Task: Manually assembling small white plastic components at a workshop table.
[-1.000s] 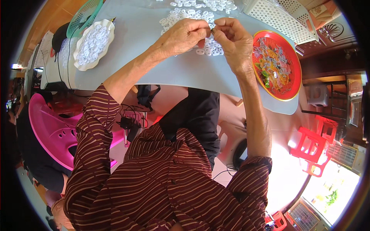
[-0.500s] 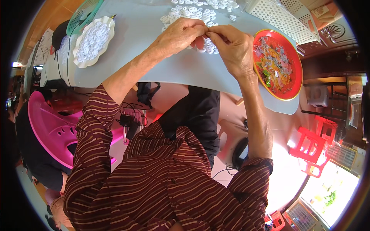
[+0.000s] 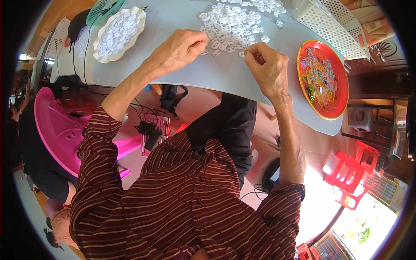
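Note:
My left hand (image 3: 184, 48) is closed, fingers curled in, just left of a spread-out pile of small white plastic pieces with holes (image 3: 232, 26) on the grey-blue table. To the right, my right hand (image 3: 269, 65) hangs over the table near the pile's lower right edge. Its thumb and forefinger are pinched together. Anything in either hand is hidden or too small to name. Beyond my right hand lies a round red tray (image 3: 344, 93) with a gold rim and a flower pattern, scattered with small thin grey bits.
A white wavy-edged dish (image 3: 141, 27) full of white pieces stands at the left, by a green mesh basket (image 3: 96, 14). At the far right is a white perforated basket (image 3: 331, 30). A pink chair (image 3: 56, 134) and red stools (image 3: 349, 173) stand below table height.
My hands have come apart: their fingertips met over the white pile, and now a wide gap lies between them. The whole view has shifted slightly.

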The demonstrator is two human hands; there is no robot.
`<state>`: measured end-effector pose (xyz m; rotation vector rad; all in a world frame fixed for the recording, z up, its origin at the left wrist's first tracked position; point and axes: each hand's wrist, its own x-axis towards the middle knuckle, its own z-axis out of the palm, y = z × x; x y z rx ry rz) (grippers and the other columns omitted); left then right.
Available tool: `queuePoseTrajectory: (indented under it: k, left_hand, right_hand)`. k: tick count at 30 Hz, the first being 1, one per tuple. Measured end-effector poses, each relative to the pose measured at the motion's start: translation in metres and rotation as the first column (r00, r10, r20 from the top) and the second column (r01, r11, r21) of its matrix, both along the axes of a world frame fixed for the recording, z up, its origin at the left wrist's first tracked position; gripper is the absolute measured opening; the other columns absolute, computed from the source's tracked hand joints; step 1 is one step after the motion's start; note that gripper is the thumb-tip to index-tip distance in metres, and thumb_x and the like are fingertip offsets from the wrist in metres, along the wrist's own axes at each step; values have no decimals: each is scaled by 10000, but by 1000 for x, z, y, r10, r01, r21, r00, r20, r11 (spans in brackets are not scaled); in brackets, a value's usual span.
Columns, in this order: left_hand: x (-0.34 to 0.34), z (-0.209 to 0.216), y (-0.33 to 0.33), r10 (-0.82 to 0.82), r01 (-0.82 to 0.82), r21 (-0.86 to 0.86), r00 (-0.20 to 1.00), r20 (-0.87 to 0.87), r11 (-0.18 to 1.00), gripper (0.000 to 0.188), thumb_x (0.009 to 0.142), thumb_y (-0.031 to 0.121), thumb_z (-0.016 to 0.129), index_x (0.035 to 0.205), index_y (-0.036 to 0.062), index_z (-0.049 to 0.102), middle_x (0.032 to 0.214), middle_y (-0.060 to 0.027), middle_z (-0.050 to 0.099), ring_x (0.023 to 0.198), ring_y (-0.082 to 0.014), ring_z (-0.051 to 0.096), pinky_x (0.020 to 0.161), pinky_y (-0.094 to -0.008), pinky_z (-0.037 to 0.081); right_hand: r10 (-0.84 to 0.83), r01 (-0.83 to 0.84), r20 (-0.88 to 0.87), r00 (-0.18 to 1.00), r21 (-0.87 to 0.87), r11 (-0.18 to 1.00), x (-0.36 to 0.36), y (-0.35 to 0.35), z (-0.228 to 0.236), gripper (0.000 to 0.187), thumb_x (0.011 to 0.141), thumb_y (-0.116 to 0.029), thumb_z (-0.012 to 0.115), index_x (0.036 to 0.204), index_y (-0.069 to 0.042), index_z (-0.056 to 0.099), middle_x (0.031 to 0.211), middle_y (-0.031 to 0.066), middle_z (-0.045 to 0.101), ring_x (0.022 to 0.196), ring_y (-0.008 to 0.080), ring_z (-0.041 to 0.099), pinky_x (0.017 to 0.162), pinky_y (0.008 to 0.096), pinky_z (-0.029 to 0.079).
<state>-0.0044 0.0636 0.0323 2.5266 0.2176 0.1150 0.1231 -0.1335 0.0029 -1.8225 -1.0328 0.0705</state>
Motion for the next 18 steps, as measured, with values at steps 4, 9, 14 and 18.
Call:
queuePoseTrajectory:
  k: [4,9,14,18]
  left_hand:
    - [-4,-12,-5,-119,101,185,989,87,978,115,845,87,510,870,-20,543,745,-122,566,726,-269,551,670,-356,452]
    - [2,-16,-2,-137,113,257,987,80,960,92,790,43,495,845,-29,516,786,-158,537,794,-338,524,722,-425,432]
    - [14,-7,0,-137,173,303,981,-135,937,78,758,35,493,785,-36,478,780,-179,546,792,-364,523,710,-446,425]
    - [19,-2,-4,-94,184,295,951,-294,938,93,761,42,496,762,-40,451,764,-197,544,789,-378,525,705,-454,424]
  right_hand:
    - [-24,25,-52,998,10,1000,-2,-1,-1,67,760,-42,631,755,17,601,656,124,627,560,196,617,550,296,484]
    - [-86,84,-125,988,-24,996,5,-9,10,72,779,-60,624,782,11,625,656,102,640,583,146,622,558,284,483]
    - [-76,65,-106,991,-107,992,18,-9,18,95,794,-85,607,815,-5,655,682,108,649,603,163,630,582,300,493]
    - [148,-147,45,988,-41,988,14,1,9,90,783,-71,604,824,-9,656,728,130,650,621,218,634,604,314,497]
